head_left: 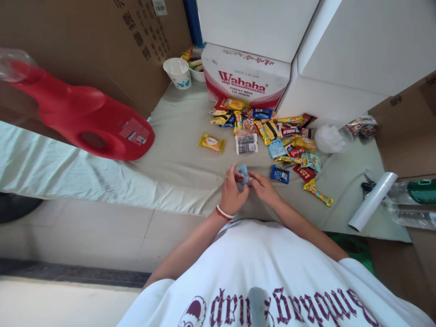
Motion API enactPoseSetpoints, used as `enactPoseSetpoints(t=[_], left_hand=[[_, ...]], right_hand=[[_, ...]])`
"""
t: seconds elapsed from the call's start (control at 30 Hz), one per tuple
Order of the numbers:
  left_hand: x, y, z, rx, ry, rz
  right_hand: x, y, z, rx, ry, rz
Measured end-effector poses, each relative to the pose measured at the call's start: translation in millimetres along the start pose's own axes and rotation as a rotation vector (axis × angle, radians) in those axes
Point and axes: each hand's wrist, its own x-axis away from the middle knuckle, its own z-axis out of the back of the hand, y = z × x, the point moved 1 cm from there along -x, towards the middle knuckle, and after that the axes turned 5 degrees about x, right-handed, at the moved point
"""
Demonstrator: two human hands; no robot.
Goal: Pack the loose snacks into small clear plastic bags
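My left hand (232, 192) and my right hand (264, 187) meet over the front edge of a cloth-covered table (177, 159). Both pinch a small blue snack packet (243, 175) between their fingers. A red and white bracelet sits on my left wrist. Just beyond the hands lies a spread of snack packets (272, 131): a yellow one (211, 142) off to the left, a clear one with dark contents (246, 143), a dark blue one (279, 174) right beside my right hand.
A large red plastic jug (85, 116) lies on its side at the left. A Wahaha water carton (247, 75), a paper cup (178, 71) and white boxes stand at the back. A white roll (373, 200) and scissors lie at the right edge; brown cardboard boxes flank both sides.
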Motion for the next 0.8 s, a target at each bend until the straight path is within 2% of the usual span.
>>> enactPoseSetpoints(t=[0.07, 0.13, 0.23, 0.3, 0.33, 0.4, 0.43, 0.5, 0.53, 0.6, 0.63, 0.7, 0.8], left_hand=[[7.7, 5.6, -4.7, 0.114, -0.094, -0.075], [11.7, 6.9, -10.7, 0.202, -0.166, -0.068], [11.0, -4.0, -8.4, 0.296, -0.091, 0.120], [11.1, -16.7, 6.0, 0.277, 0.028, 0.230], [12.5, -23.8, 16.6, 0.253, 0.086, 0.255], [19.0, -40.0, 40.9, 0.172, 0.188, 0.317], [23.8, -48.9, 52.8, 0.114, 0.243, 0.346], [34.6, -66.1, 70.5, -0.031, 0.247, 0.358], [39.8, -73.3, 75.3, -0.134, 0.216, 0.344], [48.5, -82.4, 76.4, -0.305, 0.147, 0.247], [51.5, -83.8, 73.5, -0.364, 0.124, 0.174], [54.5, -82.6, 64.6, -0.459, 0.109, 0.051], [54.3, -79.5, 53.2, -0.526, 0.148, 0.024]], right_hand=[[6.6, 8.1, -3.4, -0.270, -0.023, -0.085], [14.7, 13.4, -6.6, -0.471, -0.035, -0.162], [28.1, 17.3, -1.6, -0.600, 0.000, -0.217], [37.8, 22.2, 20.0, -0.633, 0.098, -0.221], [42.9, 26.9, 39.2, -0.632, 0.166, -0.218], [53.0, 41.7, 95.7, -0.615, 0.370, -0.206], [57.7, 51.8, 132.0, -0.599, 0.500, -0.206], [64.6, 76.0, 213.6, -0.577, 0.863, -0.240], [65.2, 89.8, 254.3, -0.559, 1.017, -0.320], [57.0, 119.5, 325.4, -0.470, 1.194, -0.626], [47.3, 134.6, 353.4, -0.449, 1.218, -0.705], [19.5, 164.6, 391.2, -0.422, 1.204, -0.830], [-29.8, 205.7, 412.8, -0.390, 1.145, -0.872]])
